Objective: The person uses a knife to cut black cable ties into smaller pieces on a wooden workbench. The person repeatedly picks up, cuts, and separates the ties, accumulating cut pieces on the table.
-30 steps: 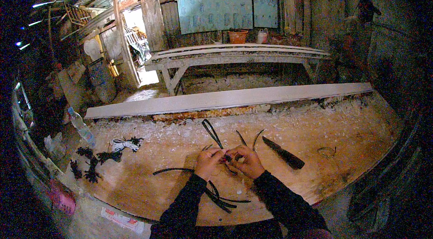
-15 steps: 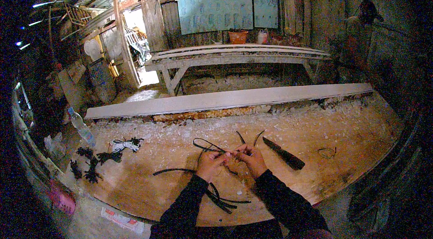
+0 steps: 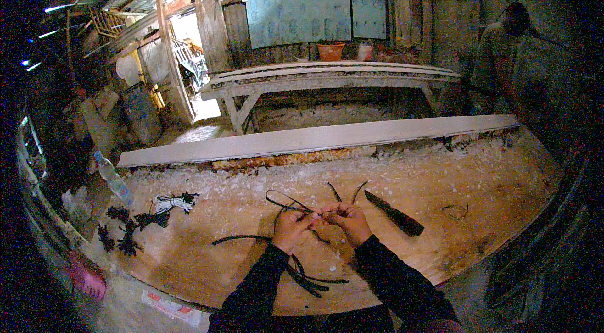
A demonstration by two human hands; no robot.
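Note:
Above the wooden table, my left hand (image 3: 292, 230) pinches a thin black cord (image 3: 281, 195) that bends into a loop beyond my fingers. My right hand (image 3: 348, 220) meets it fingertip to fingertip, its fingers closed on something too small to make out, perhaps the cord's end. Several loose black cord pieces (image 3: 308, 283) lie near my left forearm, and one sticks out beside my left wrist. Two more short ends (image 3: 359, 191) show just past my right hand. A dark knife (image 3: 394, 214) rests to the right of that hand.
Bundles of black cord (image 3: 128, 235) and a white cord bundle (image 3: 175, 203) lie on the left, near a clear plastic bottle (image 3: 113, 177). A long pale board (image 3: 314, 138) runs along the table's far edge. Another person (image 3: 503, 50) is at the back right, beyond a second bench (image 3: 333, 74).
My hands stay together on the cord with only slight finger movement. The person at the back right has shifted and shows more plainly.

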